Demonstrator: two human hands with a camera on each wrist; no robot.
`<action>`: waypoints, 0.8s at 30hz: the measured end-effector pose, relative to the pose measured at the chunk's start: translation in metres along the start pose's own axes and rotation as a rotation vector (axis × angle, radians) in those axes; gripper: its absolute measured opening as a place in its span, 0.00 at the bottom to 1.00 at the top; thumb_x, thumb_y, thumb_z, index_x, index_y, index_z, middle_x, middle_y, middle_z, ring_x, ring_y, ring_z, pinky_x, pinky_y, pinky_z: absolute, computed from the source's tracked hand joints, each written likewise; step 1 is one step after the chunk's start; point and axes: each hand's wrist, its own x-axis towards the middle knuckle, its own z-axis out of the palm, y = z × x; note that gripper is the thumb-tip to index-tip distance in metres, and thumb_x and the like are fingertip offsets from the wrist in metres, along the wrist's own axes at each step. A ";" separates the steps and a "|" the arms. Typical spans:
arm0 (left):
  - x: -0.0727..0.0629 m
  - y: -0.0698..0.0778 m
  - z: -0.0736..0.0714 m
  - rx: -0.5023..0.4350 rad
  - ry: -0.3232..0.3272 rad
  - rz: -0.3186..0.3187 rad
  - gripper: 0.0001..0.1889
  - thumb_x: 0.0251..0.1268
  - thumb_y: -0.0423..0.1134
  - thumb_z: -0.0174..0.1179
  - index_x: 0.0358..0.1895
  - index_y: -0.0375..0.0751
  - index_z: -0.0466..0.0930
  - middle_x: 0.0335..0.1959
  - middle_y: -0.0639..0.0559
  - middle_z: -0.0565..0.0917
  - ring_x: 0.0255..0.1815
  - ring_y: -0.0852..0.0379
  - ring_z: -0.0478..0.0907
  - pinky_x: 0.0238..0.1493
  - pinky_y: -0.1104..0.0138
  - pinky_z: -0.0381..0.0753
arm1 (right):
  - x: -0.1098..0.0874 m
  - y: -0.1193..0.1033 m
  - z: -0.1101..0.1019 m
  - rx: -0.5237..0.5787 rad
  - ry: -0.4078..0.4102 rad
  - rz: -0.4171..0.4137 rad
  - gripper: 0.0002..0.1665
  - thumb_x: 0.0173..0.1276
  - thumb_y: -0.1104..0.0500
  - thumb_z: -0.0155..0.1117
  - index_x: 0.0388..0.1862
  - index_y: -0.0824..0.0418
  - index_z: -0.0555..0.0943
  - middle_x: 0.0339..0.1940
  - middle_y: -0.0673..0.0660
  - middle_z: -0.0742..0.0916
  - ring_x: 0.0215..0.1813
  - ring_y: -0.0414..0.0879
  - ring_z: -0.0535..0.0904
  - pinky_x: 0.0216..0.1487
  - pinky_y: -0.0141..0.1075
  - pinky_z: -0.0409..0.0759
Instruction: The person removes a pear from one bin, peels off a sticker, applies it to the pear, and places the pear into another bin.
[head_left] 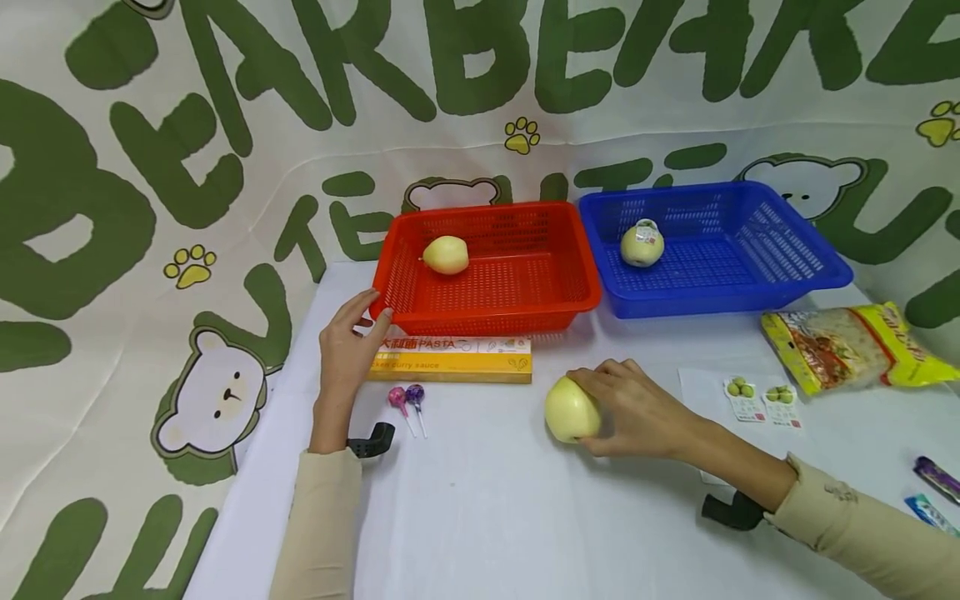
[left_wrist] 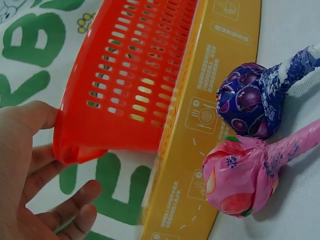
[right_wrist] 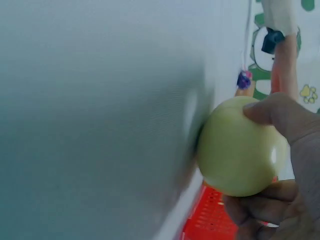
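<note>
My right hand (head_left: 633, 412) grips a round, pale yellow pear (head_left: 572, 410), thumb on one side and fingers on the other. The pear is at or just above the white tabletop; contact is unclear. At the near left corner of the red basket (head_left: 487, 323), my left hand (head_left: 348, 342) holds the rim between thumb and fingers. Another pear (head_left: 447, 255) lies inside that basket. Just in front of it is a yellow pasta box (head_left: 450, 367). Two wrapped lollipops, one pink (left_wrist: 237, 177) and one purple (left_wrist: 247, 100), lie near my left wrist.
A blue basket (head_left: 720, 296) stands right of the red one, holding a pear (head_left: 642, 245) with a label. At right are a yellow noodle bag (head_left: 847, 346), a sheet with two fruit stickers (head_left: 745, 398), and small purple (head_left: 937, 478) and blue (head_left: 928, 512) packets. Printed cloth hangs behind.
</note>
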 end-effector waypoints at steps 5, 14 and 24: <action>0.000 -0.001 0.000 0.012 0.003 -0.002 0.26 0.71 0.54 0.60 0.68 0.50 0.77 0.68 0.56 0.76 0.48 0.50 0.78 0.50 0.53 0.82 | -0.003 -0.002 -0.002 0.006 -0.044 0.051 0.49 0.49 0.41 0.80 0.66 0.64 0.76 0.52 0.53 0.85 0.51 0.47 0.75 0.49 0.44 0.70; 0.001 -0.002 0.002 0.018 -0.012 -0.012 0.26 0.71 0.53 0.59 0.69 0.49 0.76 0.69 0.55 0.75 0.48 0.49 0.79 0.51 0.53 0.82 | -0.006 -0.001 -0.006 0.005 -0.082 0.071 0.54 0.48 0.39 0.81 0.69 0.65 0.73 0.58 0.56 0.83 0.56 0.50 0.75 0.54 0.48 0.70; 0.001 -0.002 0.002 0.003 0.002 0.010 0.26 0.71 0.53 0.59 0.68 0.48 0.77 0.68 0.55 0.76 0.46 0.49 0.79 0.49 0.52 0.83 | -0.008 -0.001 -0.008 0.037 -0.092 0.057 0.49 0.52 0.39 0.79 0.69 0.59 0.75 0.59 0.50 0.84 0.58 0.47 0.74 0.55 0.46 0.67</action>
